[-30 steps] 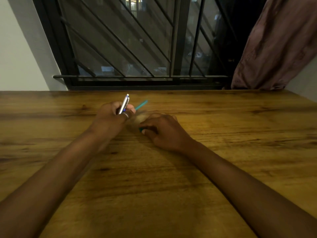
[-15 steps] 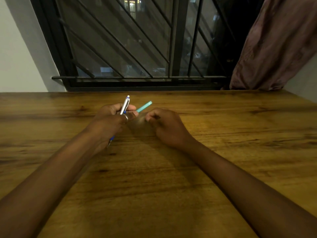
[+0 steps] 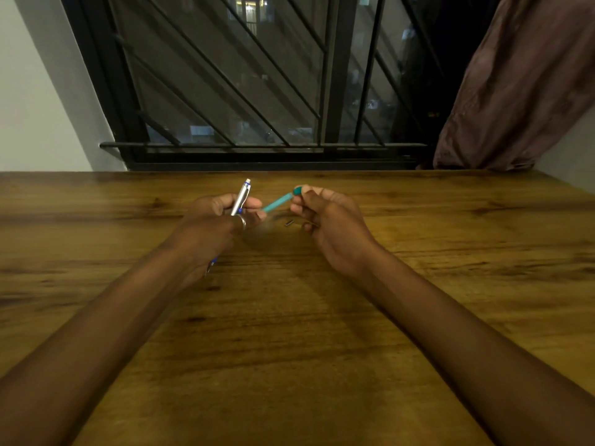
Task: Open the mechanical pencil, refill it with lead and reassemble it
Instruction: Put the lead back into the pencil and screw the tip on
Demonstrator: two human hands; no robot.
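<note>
My left hand (image 3: 215,225) grips a silver and blue mechanical pencil (image 3: 241,197), its top end pointing up and away, its lower tip showing below the palm. The same hand's fingers also hold one end of a thin teal lead tube (image 3: 277,202). My right hand (image 3: 325,220) pinches a dark teal cap (image 3: 297,190) at the tube's far end. A tiny dark cylindrical piece (image 3: 288,223) lies on the wooden table (image 3: 289,333) between the two hands.
The table runs to a barred window (image 3: 257,91) at the back. A brownish curtain (image 3: 521,91) hangs at the back right. A ring sits on a finger of my left hand.
My right hand has lifted from the table and moved up to the tube's far end, now pinching the cap there. The small dark piece is now uncovered on the table.
</note>
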